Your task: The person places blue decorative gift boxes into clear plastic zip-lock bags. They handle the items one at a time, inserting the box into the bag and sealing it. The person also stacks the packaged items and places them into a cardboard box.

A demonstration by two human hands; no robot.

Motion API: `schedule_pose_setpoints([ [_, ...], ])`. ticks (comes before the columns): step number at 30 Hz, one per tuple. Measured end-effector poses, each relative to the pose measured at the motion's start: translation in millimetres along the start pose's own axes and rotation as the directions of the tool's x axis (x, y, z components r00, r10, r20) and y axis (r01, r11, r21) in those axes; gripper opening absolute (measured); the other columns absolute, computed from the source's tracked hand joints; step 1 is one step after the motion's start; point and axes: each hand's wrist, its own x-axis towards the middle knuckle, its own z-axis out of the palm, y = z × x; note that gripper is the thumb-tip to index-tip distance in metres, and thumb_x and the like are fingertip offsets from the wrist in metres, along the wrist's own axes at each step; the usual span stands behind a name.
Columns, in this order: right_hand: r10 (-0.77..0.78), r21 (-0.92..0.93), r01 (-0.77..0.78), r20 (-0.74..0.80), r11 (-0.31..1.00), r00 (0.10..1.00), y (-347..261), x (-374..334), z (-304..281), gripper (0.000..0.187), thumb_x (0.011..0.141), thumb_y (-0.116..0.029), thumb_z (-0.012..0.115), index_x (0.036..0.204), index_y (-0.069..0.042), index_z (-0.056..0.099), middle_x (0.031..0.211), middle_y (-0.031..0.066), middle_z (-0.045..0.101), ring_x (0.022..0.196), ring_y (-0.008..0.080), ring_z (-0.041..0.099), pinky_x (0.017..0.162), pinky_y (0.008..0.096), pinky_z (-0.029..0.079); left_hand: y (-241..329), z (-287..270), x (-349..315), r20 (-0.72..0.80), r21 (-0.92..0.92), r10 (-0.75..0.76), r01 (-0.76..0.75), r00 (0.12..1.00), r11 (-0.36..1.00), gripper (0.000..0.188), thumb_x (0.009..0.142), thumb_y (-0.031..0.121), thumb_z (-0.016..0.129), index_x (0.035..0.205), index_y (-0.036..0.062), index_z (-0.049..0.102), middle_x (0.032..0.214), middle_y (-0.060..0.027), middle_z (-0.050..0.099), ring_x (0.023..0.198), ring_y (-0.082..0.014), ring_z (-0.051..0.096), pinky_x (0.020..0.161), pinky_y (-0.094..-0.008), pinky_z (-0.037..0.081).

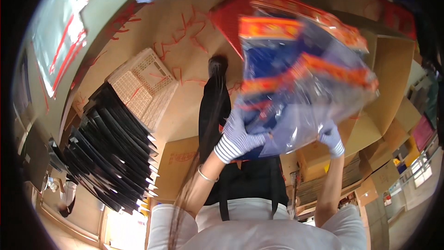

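My left hand and my right hand wear purple-and-white striped gloves. Between them they grip the near edge of several clear plastic packages, with thumbs on top. The packages have blue and greyish contents and orange-red printed bands. They are fanned out and partly smeared by motion, so what lies inside cannot be made out. An open cardboard box stands just right of the packages. Behind them lies a red flat-sided object, partly covered.
To the left rises a tall stack of black flat pieces, beside a cream plastic basket. Red strings litter the floor. A closed cardboard box sits near my leg. Clear red-edged bags lie at upper left. Another person shows at lower left.
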Motion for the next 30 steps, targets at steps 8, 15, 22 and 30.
schedule_pose_setpoints([
  [8,-0.248,-0.029,0.247,-0.188,0.969,0.950,-83,-66,-9,0.056,0.069,-0.025,0.073,0.116,-0.001,0.053,0.097,0.0035,0.058,0.089,0.0168,0.054,0.080,0.0267,0.043,111,21,-24,0.160,0.254,0.751,-0.762,0.641,0.596,0.093,0.056,0.025,0.080,0.130,-0.0040,0.032,0.121,-0.0228,0.042,0.112,-0.0408,0.041,0.098,-0.0471,0.031],
  [15,-0.377,-0.102,0.366,-0.131,0.925,0.917,-95,20,-26,0.050,0.071,-0.020,0.070,0.114,-0.001,0.054,0.099,0.0047,0.059,0.091,0.0177,0.055,0.082,0.0273,0.043,123,-64,23,0.527,0.275,0.552,-0.744,0.646,0.609,0.084,0.069,0.020,0.076,0.135,0.0029,0.029,0.130,-0.0128,0.042,0.118,-0.0227,0.041,0.102,-0.0351,0.033],
  [22,-0.305,-0.186,0.288,-0.071,0.939,0.950,-58,121,-36,0.044,0.073,-0.016,0.067,0.113,-0.001,0.055,0.101,0.0060,0.059,0.093,0.0186,0.056,0.083,0.0278,0.044,47,-153,93,0.531,-0.286,0.274,-0.135,0.802,0.949,0.039,0.084,0.019,0.056,0.119,0.0040,0.049,0.116,-0.0091,0.055,0.104,-0.0225,0.053,0.094,-0.0336,0.041],
  [30,-0.247,-0.234,0.235,-0.026,0.944,0.969,-45,156,-48,0.037,0.076,-0.010,0.063,0.112,-0.002,0.056,0.104,0.0074,0.060,0.096,0.0197,0.056,0.085,0.0285,0.044,-1,-159,99,0.302,0.622,0.490,-0.558,0.818,0.549,0.037,0.089,0.026,0.047,0.121,0.0070,0.048,0.119,-0.0102,0.053,0.111,-0.0254,0.048,0.099,-0.0364,0.036],
])
